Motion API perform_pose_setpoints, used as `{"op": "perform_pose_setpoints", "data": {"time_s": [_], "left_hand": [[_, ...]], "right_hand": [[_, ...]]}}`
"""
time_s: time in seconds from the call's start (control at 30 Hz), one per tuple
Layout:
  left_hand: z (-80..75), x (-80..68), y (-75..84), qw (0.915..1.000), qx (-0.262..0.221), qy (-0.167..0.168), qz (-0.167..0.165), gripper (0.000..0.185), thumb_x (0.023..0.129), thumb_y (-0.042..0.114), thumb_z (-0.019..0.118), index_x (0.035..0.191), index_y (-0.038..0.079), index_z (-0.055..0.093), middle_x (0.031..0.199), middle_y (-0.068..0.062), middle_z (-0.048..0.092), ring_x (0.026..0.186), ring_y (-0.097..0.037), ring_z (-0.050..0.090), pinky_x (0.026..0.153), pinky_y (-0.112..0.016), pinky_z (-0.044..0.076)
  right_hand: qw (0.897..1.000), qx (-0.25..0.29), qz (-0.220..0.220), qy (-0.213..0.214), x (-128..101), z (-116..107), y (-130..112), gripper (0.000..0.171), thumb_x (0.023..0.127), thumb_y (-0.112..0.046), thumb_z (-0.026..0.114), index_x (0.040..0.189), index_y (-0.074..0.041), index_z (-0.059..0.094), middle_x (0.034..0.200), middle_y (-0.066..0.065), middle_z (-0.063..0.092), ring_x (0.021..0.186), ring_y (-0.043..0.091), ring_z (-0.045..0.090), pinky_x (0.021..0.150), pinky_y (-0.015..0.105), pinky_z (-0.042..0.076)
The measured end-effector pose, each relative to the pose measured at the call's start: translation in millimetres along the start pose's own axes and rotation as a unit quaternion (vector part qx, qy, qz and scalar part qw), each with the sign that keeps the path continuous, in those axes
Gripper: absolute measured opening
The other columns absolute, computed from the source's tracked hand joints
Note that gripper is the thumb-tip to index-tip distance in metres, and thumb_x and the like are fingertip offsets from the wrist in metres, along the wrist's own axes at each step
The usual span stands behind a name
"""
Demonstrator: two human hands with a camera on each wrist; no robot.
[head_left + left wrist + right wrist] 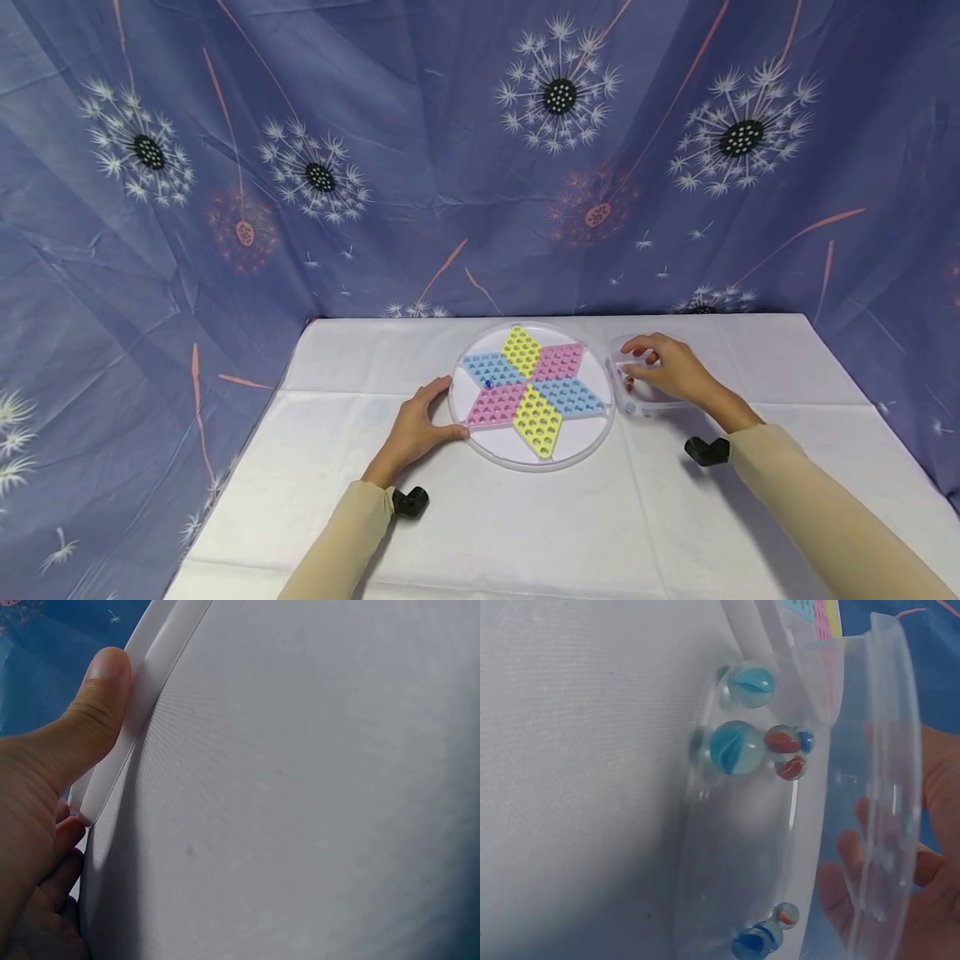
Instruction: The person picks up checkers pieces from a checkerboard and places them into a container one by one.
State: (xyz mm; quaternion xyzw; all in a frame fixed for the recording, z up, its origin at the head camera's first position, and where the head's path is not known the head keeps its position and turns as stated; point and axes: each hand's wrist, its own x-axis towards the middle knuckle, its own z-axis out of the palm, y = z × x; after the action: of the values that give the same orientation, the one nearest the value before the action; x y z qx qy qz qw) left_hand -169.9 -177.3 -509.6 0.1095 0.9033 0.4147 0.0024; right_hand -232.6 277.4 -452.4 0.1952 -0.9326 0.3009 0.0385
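Observation:
A round white Chinese checkers board (581, 446) with a six-pointed star of yellow, pink and blue sections lies on the table. One dark blue marble (489, 384) sits in a blue section. My left hand (412, 429) rests against the board's left rim, thumb and fingers spread apart. Over a clear plastic container (892, 750), right of the board, is my right hand (671, 367); its fingers are loosely bent, with no marble visible between them. Inside the container are large light blue marbles (736, 748), smaller red-streaked marbles (782, 742) and dark blue marbles (750, 943).
A white cloth (540, 533) with fold creases covers the table. Behind and at the sides hangs a blue curtain (450, 150) with dandelion prints. A black wrist device (410, 502) sits at the left cuff, and another black device (707, 452) at the right cuff.

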Motion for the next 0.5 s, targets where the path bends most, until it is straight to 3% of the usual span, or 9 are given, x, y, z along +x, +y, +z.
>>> {"op": "perform_pose_setpoints", "data": {"time_s": [0.5], "left_hand": [[0.8, -0.4, 1.4, 1.0, -0.002, 0.0, 0.001, 0.103, 0.068, 0.036, 0.096, 0.155, 0.01, 0.047, 0.16, -0.012, 0.043, 0.151, -0.033, 0.033, 0.125, -0.048, 0.024]], "right_hand": [[0.997, 0.013, -0.068, 0.016, 7, -3, -18, 0.035, 0.093, -0.018, 0.078, 0.127, -0.013, 0.069, 0.116, 0.013, 0.069, 0.092, 0.029, 0.065, 0.069, 0.04, 0.055]]}}
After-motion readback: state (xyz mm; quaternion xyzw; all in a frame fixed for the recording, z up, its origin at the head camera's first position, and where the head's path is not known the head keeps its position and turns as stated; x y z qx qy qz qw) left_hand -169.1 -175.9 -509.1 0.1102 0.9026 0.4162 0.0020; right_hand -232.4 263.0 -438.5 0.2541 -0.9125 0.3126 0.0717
